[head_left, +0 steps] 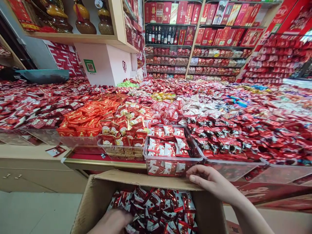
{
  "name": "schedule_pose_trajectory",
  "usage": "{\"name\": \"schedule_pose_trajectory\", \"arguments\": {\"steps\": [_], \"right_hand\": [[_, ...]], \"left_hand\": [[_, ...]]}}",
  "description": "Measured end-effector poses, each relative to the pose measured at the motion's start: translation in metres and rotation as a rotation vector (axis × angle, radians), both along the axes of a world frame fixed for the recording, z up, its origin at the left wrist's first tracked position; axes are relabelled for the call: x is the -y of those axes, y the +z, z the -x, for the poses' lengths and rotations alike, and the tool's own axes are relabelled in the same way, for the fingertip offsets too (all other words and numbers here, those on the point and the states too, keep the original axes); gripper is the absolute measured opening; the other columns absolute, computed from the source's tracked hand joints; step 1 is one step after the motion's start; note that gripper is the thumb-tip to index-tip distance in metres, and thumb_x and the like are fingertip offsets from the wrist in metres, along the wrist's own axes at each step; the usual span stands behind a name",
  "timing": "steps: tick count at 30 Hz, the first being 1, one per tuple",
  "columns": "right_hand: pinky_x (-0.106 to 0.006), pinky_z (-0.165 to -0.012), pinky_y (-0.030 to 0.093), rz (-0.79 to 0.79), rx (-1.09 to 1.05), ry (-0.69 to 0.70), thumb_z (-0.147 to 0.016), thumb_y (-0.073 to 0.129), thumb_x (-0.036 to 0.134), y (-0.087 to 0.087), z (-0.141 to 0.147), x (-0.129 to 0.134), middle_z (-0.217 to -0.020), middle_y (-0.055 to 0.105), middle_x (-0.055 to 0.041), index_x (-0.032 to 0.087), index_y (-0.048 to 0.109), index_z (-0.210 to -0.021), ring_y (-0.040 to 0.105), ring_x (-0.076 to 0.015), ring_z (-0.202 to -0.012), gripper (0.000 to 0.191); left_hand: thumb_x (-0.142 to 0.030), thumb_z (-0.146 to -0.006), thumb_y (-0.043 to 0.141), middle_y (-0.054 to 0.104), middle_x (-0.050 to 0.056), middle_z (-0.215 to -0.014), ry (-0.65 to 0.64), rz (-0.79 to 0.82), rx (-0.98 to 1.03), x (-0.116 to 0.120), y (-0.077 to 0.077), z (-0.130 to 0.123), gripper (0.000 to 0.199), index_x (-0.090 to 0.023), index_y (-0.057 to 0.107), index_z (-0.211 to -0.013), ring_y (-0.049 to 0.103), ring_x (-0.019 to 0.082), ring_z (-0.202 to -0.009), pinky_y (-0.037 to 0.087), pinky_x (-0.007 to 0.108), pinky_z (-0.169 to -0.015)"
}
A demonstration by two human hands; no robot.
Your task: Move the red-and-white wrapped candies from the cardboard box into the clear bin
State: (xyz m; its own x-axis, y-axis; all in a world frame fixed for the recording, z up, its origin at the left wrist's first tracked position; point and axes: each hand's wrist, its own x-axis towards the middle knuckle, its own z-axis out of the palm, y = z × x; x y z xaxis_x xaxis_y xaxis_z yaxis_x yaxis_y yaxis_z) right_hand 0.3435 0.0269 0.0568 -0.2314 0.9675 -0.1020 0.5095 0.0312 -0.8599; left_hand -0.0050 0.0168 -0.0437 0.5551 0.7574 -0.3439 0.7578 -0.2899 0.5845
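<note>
An open cardboard box (146,180) stands close in front of me, filled with red, white and brown wrapped candies (158,206). My left hand (114,221) is down in the box at the left side of these candies. Motion smears its fingers, so its grip does not show. Over the box's far flap, at the right, my right hand (207,180) has its fingers loosely bent and the thumb apart, with nothing seen between them. It is beside the front right corner of a clear plastic bin (149,162), which contains neat rows of red and white wrapped candies (169,149).
Left of that bin are durian-labelled candies (123,130) and orange-red packets (87,117). Dark red candies (224,136) heap up on the right. A white pillar (95,63) under an overhanging shelf (80,37) rises at the back left. Cabinets (34,177) are at lower left.
</note>
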Motion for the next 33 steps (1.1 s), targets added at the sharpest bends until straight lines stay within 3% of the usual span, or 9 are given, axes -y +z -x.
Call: {"name": "schedule_pose_trajectory", "arguments": {"steps": [2,6,10,12,17,20,22,26,33], "right_hand": [[-0.029,-0.067,0.044,-0.061,0.039,-0.034,-0.08,0.048,0.042,0.001,0.003,0.003,-0.082,0.064,-0.004,0.02,0.06,-0.085,0.057,-0.0197,-0.076,0.025],[-0.028,-0.066,0.044,-0.312,0.087,-0.171,-0.079,0.052,0.034,0.007,0.028,0.022,-0.083,0.064,-0.0053,0.022,0.061,-0.083,0.058,-0.02,-0.075,0.016],[-0.029,-0.074,0.047,-0.133,-0.282,-0.147,-0.079,0.053,0.036,0.014,0.069,0.036,-0.105,0.06,-0.0068,0.026,0.05,-0.111,0.057,-0.0203,-0.09,0.033],[-0.029,-0.075,0.047,-0.041,-0.471,-0.115,-0.078,0.055,0.038,0.015,0.084,0.034,-0.104,0.06,-0.0062,0.025,0.049,-0.112,0.056,-0.0193,-0.091,0.037],[-0.021,-0.047,0.041,0.001,-0.555,-0.253,-0.075,0.058,0.042,0.011,0.087,0.017,-0.059,0.055,0.002,0.017,0.057,-0.072,0.048,-0.0099,-0.051,0.025],[-0.02,-0.042,0.038,-0.001,-0.676,-0.371,-0.073,0.06,0.042,0.004,0.079,0.011,-0.057,0.053,0.0041,0.017,0.052,-0.07,0.046,-0.0078,-0.044,0.026],[-0.02,-0.042,0.039,0.0,-0.754,-0.393,-0.073,0.061,0.041,0.0,0.078,0.01,-0.059,0.055,0.0039,0.018,0.05,-0.069,0.048,-0.0081,-0.044,0.026],[-0.022,-0.045,0.041,0.085,-0.858,-0.376,-0.073,0.061,0.039,-0.004,0.086,0.014,-0.063,0.058,0.0022,0.019,0.045,-0.067,0.053,-0.011,-0.05,0.026],[-0.021,-0.049,0.035,0.029,-0.752,-0.29,-0.072,0.06,0.042,0.003,0.099,0.02,-0.058,0.046,0.0037,0.019,0.04,-0.062,0.04,-0.0091,-0.052,0.032]], "left_hand": [[-0.016,-0.068,0.052,0.067,0.002,-0.088,0.021,-0.069,0.014,-0.002,0.031,-0.004,0.029,-0.027,0.065,-0.092,0.058,0.022,-0.084,0.042,0.028,-0.077],[-0.024,-0.07,0.059,0.066,-0.001,-0.1,0.257,0.065,0.29,-0.004,0.09,-0.025,0.027,-0.026,0.064,-0.097,0.056,0.021,-0.094,0.041,0.027,-0.086],[-0.025,-0.064,0.067,0.067,0.003,-0.096,0.433,0.317,0.705,-0.006,0.119,-0.053,0.036,-0.017,0.06,-0.098,0.059,0.022,-0.088,0.047,0.028,-0.076],[-0.024,-0.061,0.072,0.068,0.003,-0.092,0.417,0.391,0.829,-0.007,0.121,-0.064,0.037,-0.017,0.059,-0.095,0.06,0.021,-0.086,0.047,0.027,-0.074],[-0.021,-0.066,0.07,0.066,0.004,-0.096,0.413,0.669,1.076,0.001,0.109,-0.077,0.044,-0.02,0.052,-0.106,0.061,0.018,-0.085,0.047,0.03,-0.077],[-0.022,-0.065,0.069,0.065,0.005,-0.095,0.489,0.936,1.167,0.011,0.097,-0.078,0.042,-0.02,0.053,-0.103,0.062,0.019,-0.083,0.048,0.032,-0.077],[-0.02,-0.061,0.071,0.066,0.002,-0.085,0.546,1.018,1.125,0.016,0.09,-0.078,0.036,-0.019,0.057,-0.094,0.063,0.015,-0.071,0.049,0.028,-0.07],[-0.028,-0.061,0.073,0.067,0.001,-0.079,0.516,0.991,1.015,0.019,0.088,-0.084,0.037,-0.018,0.058,-0.093,0.061,0.011,-0.063,0.047,0.021,-0.06],[-0.039,-0.07,0.066,0.066,0.007,-0.098,0.399,0.753,1.109,0.01,0.102,-0.095,0.042,-0.017,0.058,-0.105,0.061,0.023,-0.089,0.045,0.035,-0.082]]}}
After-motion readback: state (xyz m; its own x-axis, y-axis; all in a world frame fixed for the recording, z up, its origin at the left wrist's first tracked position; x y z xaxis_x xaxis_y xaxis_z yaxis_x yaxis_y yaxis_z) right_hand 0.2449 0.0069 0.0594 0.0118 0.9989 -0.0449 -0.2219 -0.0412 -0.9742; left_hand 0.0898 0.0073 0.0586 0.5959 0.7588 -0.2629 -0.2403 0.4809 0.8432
